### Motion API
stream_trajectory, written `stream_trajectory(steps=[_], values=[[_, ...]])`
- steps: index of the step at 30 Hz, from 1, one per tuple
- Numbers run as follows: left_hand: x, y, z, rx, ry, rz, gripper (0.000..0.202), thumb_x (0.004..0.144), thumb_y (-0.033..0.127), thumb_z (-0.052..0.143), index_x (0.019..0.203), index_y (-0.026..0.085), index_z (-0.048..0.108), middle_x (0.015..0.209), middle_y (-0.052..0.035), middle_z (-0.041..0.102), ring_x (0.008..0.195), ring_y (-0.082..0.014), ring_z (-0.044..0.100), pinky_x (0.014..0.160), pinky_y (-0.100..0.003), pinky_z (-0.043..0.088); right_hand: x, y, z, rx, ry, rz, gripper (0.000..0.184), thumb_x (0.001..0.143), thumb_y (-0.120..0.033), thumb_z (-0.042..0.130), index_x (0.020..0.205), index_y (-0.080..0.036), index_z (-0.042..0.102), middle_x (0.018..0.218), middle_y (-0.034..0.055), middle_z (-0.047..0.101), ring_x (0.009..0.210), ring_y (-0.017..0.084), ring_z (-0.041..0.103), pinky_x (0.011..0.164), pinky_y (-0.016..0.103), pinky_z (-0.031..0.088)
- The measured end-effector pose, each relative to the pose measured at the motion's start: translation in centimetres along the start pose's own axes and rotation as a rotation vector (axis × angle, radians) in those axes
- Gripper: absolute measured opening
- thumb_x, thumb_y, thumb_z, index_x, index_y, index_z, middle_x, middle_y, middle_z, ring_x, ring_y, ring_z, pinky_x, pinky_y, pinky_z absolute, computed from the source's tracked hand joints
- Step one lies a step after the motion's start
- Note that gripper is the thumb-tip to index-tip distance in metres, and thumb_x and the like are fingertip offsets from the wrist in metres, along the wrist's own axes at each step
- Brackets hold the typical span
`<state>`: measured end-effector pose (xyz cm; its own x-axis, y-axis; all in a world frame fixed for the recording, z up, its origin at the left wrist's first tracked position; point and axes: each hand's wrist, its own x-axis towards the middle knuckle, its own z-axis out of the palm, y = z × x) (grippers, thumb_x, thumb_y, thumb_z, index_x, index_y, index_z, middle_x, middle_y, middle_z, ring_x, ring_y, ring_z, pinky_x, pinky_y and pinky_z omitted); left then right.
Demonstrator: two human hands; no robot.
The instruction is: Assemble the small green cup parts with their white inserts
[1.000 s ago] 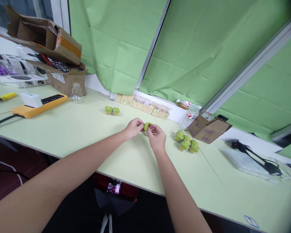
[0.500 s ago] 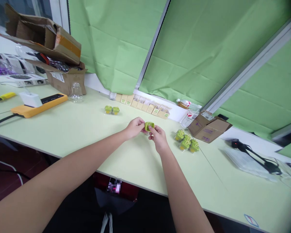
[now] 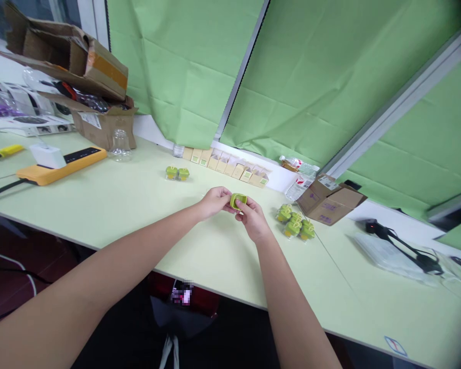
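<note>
Between my two hands, above the middle of the table, is a small green lid with its hollow side facing me. My left hand pinches its left edge. The fingers of my right hand close on its right side, the thumb pressing inside the hollow. Right of my hands stands a cluster of several small clear containers with green lids and something yellow inside. Two more such containers stand farther back on the left.
A row of small cardboard boxes lines the wall. An open carton and plastic bottles stand at the back right. On the left are an orange power strip, a glass jar and a cardboard box.
Both hands have shifted very slightly, and the green lid has moved a little to the right and turned slightly. My grip on it stays the same.
</note>
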<state>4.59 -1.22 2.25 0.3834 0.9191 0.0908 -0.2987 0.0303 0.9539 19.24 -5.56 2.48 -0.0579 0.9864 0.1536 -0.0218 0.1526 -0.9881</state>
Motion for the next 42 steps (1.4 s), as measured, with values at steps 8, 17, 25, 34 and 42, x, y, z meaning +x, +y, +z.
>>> stream_trajectory(steps=[8,17,25,34,42], values=[[-0.3,0.1,0.1,-0.020,-0.041,0.016,0.004,0.089,0.011,0.055,0.087,0.013,0.053,0.065,-0.0040,0.070,0.061,-0.0163,0.071,0.070,-0.033,0.061,0.2,0.1,0.1,-0.008,0.030,0.026,0.033,0.069,-0.049,0.072,0.086,-0.022,0.066,0.072,0.0009,0.059,0.063,0.013,0.050,0.049,0.022,0.035],[-0.4,-0.3,-0.2,0.000,-0.070,0.018,0.006,0.085,0.017,0.060,0.089,0.014,0.056,0.065,-0.0032,0.068,0.059,-0.0143,0.068,0.065,-0.030,0.058,0.2,0.1,-0.1,-0.014,0.018,0.004,0.029,0.069,-0.045,0.074,0.081,-0.020,0.066,0.067,-0.0014,0.056,0.059,0.011,0.047,0.049,0.022,0.033],[-0.2,-0.6,-0.7,-0.033,-0.114,0.018,0.025,0.075,0.031,0.076,0.091,0.014,0.069,0.084,-0.0059,0.068,0.068,-0.0117,0.065,0.064,-0.025,0.053,0.5,0.4,-0.3,-0.004,0.086,0.029,0.034,0.066,-0.049,0.076,0.084,-0.021,0.067,0.067,-0.0022,0.055,0.058,0.010,0.045,0.047,0.021,0.032],[0.4,-0.9,-1.1,-0.100,-0.005,0.024,0.025,0.078,0.034,0.075,0.086,0.014,0.064,0.084,-0.0047,0.065,0.066,-0.0096,0.061,0.063,-0.024,0.052,0.9,0.2,-0.3,0.111,0.342,-0.001,0.030,0.062,-0.037,0.077,0.082,-0.022,0.060,0.071,-0.0033,0.054,0.057,0.009,0.045,0.045,0.021,0.037],[0.4,-0.4,-1.1,-0.035,0.087,-0.020,0.014,0.082,0.027,0.068,0.083,0.015,0.062,0.087,-0.0061,0.066,0.063,-0.0099,0.061,0.061,-0.026,0.050,1.0,0.3,-0.5,0.106,0.434,-0.011,0.021,0.056,-0.020,0.066,0.076,-0.022,0.060,0.066,-0.0027,0.053,0.059,0.011,0.047,0.049,0.024,0.041]])
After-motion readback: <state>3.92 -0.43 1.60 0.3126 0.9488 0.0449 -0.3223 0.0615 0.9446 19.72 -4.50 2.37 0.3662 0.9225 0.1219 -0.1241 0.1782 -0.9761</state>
